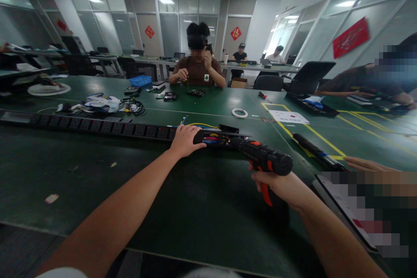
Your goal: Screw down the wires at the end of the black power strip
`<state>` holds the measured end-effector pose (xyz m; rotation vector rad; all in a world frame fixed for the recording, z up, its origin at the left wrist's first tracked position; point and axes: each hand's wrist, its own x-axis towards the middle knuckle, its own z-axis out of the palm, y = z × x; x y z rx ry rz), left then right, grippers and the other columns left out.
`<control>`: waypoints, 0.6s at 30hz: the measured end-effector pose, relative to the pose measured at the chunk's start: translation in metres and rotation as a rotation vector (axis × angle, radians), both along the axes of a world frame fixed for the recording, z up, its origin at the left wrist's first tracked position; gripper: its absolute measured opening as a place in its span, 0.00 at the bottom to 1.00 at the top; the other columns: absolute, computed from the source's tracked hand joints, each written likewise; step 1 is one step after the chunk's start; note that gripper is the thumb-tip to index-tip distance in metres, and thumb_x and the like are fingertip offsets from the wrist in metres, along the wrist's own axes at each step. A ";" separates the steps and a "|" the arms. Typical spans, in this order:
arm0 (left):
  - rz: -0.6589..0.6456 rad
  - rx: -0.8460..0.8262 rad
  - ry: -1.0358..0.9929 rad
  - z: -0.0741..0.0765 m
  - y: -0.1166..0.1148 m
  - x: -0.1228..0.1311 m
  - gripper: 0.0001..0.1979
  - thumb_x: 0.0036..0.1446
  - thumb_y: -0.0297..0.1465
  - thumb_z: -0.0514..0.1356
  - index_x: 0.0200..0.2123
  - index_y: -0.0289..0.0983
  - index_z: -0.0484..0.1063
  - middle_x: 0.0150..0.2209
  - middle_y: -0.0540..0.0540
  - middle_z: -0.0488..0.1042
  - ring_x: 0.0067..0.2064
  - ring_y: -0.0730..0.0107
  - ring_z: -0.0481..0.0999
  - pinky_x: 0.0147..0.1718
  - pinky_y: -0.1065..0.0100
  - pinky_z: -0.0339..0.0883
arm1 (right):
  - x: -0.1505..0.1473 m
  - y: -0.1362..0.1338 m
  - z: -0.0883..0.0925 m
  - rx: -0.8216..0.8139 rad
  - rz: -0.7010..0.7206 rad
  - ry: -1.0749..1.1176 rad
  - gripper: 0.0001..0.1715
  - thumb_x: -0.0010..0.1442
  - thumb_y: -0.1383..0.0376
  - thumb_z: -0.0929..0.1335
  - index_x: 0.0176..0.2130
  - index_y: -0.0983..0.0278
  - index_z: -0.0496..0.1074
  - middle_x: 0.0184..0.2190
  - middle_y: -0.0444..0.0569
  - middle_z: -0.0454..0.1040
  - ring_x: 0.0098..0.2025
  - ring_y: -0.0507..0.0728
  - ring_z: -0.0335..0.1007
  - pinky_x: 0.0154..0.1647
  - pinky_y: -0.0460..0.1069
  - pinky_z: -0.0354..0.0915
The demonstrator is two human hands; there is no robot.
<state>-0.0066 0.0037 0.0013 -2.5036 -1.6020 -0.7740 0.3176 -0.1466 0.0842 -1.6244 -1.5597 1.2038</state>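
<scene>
A long black power strip (130,129) with a row of sockets lies across the green table. My left hand (185,141) is wrapped over it near its right end. Just right of that hand the housing is open, and coloured wires (211,139) show inside. In my right hand (272,180) is a black and orange cordless drill (265,156), gripped by its handle. Its front end points left at the open section of the strip. Whether the bit touches a screw there, I cannot tell.
Bundled cables (107,104) and a blue basket (140,81) sit at the back left. A white ring (239,113) and a screwdriver (262,95) lie beyond the strip. Another person's hand (368,165) is at right, near a black tool (317,152). A co-worker (198,67) sits opposite.
</scene>
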 end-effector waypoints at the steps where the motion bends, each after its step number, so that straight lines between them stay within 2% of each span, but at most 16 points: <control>1: -0.001 0.001 0.001 -0.001 0.001 0.000 0.35 0.67 0.57 0.66 0.67 0.42 0.75 0.67 0.38 0.77 0.69 0.41 0.72 0.74 0.40 0.55 | 0.000 0.000 0.000 0.000 -0.001 -0.003 0.17 0.49 0.58 0.73 0.40 0.60 0.76 0.21 0.42 0.76 0.26 0.59 0.75 0.28 0.50 0.67; 8: 0.005 0.002 0.003 -0.001 0.001 0.000 0.34 0.67 0.57 0.66 0.67 0.42 0.75 0.67 0.38 0.77 0.69 0.40 0.72 0.73 0.40 0.55 | -0.001 0.000 0.000 0.002 0.007 0.004 0.21 0.48 0.59 0.73 0.44 0.59 0.77 0.21 0.41 0.76 0.26 0.59 0.77 0.29 0.51 0.69; 18: 0.006 0.017 0.011 0.000 0.000 0.001 0.34 0.67 0.57 0.67 0.66 0.41 0.76 0.66 0.37 0.78 0.68 0.41 0.73 0.73 0.41 0.56 | -0.001 0.001 -0.003 -0.003 0.000 0.003 0.16 0.47 0.59 0.73 0.39 0.60 0.76 0.21 0.42 0.75 0.26 0.58 0.75 0.30 0.51 0.70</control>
